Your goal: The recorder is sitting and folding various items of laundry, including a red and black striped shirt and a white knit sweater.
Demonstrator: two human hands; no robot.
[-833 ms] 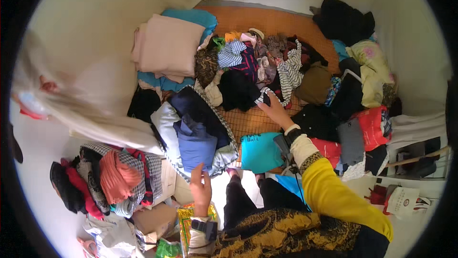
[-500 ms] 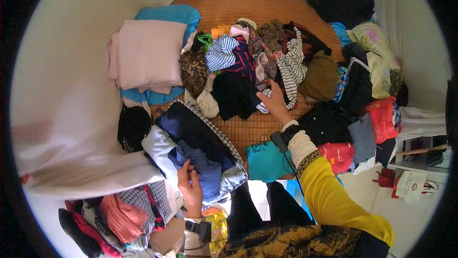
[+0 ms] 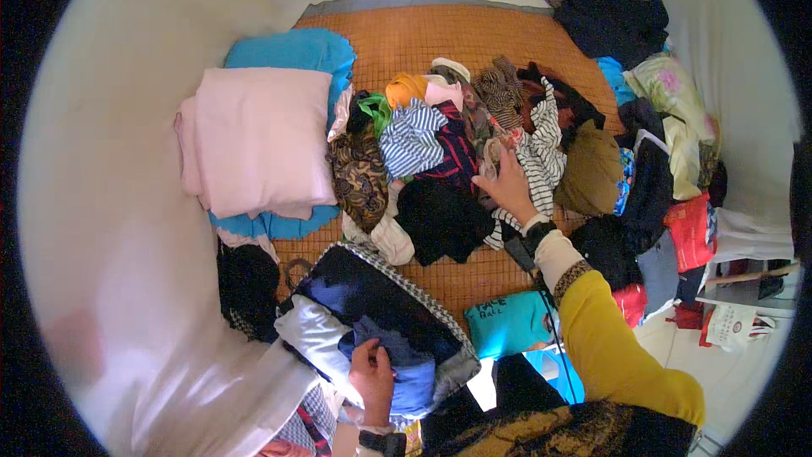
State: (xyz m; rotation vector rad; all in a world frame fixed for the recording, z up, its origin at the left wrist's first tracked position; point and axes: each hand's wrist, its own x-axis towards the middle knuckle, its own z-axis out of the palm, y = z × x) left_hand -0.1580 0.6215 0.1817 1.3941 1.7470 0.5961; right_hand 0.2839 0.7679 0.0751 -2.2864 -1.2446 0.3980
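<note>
My right hand, in a yellow sleeve with a patterned cuff, reaches into a heap of mixed clothes on a woven orange mat. Its fingers lie on a black-and-white striped garment beside a black garment; whether they grip cloth is not clear. My left hand rests low in the view on a blue garment that lies over a dark blue and white stack of clothes.
A pink folded pillow sits on a blue cushion at the left. More clothes pile along the right wall. A teal pouch lies near my knees. A white wall curves at the left.
The view has tilted up and toward the mat. My right hand has pushed further into the clothes heap. My left hand has stayed on the blue garment.
</note>
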